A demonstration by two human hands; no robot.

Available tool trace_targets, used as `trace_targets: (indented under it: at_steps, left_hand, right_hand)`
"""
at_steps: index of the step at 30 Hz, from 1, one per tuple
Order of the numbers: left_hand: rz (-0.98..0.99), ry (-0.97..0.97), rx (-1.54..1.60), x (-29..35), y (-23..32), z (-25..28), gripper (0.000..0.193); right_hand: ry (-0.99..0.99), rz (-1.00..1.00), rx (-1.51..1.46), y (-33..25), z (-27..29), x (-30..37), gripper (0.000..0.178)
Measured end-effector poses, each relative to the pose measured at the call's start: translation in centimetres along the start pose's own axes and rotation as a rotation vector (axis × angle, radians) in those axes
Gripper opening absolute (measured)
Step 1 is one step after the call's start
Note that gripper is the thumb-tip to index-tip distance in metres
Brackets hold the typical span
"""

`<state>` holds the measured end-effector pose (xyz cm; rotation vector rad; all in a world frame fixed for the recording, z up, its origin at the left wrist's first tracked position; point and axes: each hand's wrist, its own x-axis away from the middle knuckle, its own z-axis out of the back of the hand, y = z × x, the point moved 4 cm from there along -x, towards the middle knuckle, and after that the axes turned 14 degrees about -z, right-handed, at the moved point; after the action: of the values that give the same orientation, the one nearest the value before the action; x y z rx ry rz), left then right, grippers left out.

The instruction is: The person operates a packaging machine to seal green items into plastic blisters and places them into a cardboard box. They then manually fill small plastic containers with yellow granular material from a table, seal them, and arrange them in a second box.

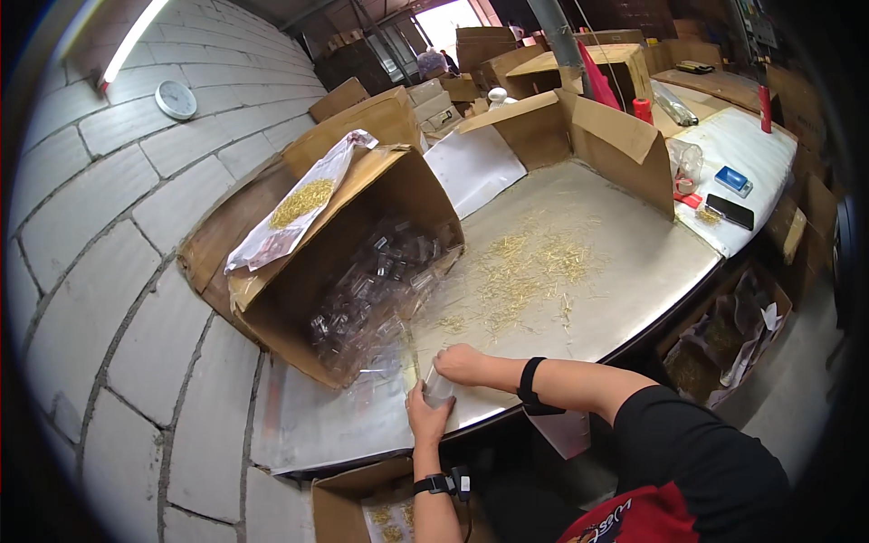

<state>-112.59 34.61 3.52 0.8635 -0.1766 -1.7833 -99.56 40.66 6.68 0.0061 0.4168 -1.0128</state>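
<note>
At the near edge of the metal-topped table [634, 290], my left hand [427, 414] is wrapped round a small clear plastic container [440, 387]. My right hand [463, 364] is closed at the upper end of that container, its fingertips turned down and partly hidden; what they pinch, if anything, does not show. Beyond my hands lies a loose spread of thin gold-coloured pieces [525, 271], like short pins or sticks. To the left, a cardboard box [290, 317] on its side holds many clear plastic containers [380, 267], some spilling toward my hands.
On the tipped box lies a sheet [262, 240] with a gold pile [303, 204]. Cardboard flaps [615, 136] wall the table's far side. A phone [730, 212] and blue device [733, 181] lie at right. Open boxes stand below, one [715, 348] right, another [339, 511] near my left forearm.
</note>
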Motion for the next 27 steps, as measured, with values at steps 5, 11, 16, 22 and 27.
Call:
trace_targets:
  at_steps: [5,11,16,22,27]
  left_hand:
    - [-0.036,0.059,0.056,0.2,-0.6,-0.6,0.077]
    - [0.085,0.171,0.371,0.4,-1.5,-0.3,0.080]
    - [0.120,0.180,0.374,0.5,-1.7,-0.2,0.083]
    - [0.141,0.190,0.457,0.3,-1.5,-0.3,0.086]
    - [0.169,0.181,0.490,0.1,-1.2,-0.1,0.085]
  right_hand:
    - [0.141,0.112,-0.032,0.0,-1.6,-0.7,0.013]
    - [-0.018,0.076,0.087,-1.7,-0.3,-0.6,0.013]
    - [0.238,0.196,0.121,-3.1,0.6,0.2,0.013]
    - [0.071,0.303,0.100,-2.2,-1.1,-1.5,0.014]
    - [-0.054,0.387,0.143,-2.8,-0.2,-2.3,0.009]
